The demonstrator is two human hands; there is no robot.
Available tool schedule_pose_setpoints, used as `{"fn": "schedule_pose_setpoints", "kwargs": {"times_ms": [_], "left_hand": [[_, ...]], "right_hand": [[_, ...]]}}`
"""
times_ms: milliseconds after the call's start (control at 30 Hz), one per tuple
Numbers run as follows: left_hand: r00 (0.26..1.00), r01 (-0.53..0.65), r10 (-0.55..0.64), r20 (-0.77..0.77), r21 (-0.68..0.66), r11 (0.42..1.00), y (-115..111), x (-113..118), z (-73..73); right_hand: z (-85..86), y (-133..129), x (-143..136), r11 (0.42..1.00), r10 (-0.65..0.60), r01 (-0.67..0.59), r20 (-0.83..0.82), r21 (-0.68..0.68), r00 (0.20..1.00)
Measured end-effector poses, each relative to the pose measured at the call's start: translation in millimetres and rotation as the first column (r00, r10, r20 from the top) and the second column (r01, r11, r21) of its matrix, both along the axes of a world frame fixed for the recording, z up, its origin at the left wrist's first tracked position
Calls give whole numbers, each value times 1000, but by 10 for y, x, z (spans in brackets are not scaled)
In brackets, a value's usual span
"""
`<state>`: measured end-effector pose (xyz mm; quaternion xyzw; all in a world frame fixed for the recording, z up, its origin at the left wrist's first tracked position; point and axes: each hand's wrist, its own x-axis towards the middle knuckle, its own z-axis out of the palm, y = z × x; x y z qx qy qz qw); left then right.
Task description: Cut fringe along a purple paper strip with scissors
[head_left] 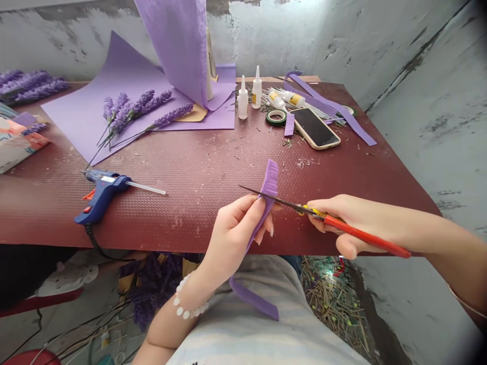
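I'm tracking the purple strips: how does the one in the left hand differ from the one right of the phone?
The held strip has cuts along part of one edge; the table strip looks smooth-edged. The scissors lie across the held strip; the table strip lies loose. Both are purple.

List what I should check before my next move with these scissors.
1. Strip held: ok, the left hand pinches the purple strip.
2. Scissors held: ok, the right hand is around the scissors.
3. Blades lined up: ok, they cross the strip.
4. Left thumb well clear: not ok, its tip is right by the blades.
5. Glue gun out of the way: ok, it lies apart on the table.
6. Glue gun cool: cannot tell.
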<state>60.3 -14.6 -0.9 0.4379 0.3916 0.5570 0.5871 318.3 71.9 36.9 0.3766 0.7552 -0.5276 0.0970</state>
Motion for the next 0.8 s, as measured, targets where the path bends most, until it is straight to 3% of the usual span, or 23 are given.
{"fn": "schedule_pose_setpoints", "kwargs": {"times_ms": [233,600,800], "left_hand": [[998,11,-9,57,-33,999,8,1,4],[998,-14,16,63,-31,999,-7,7,63],[998,-16,17,60,-31,999,-5,6,58]], "right_hand": [[-91,40,28,994,35,-41,-53,-99,998],[49,-3,-152,986,-44,36,-47,-160,998],[45,-13,-130,974,-73,54,-78,-221,994]]}}
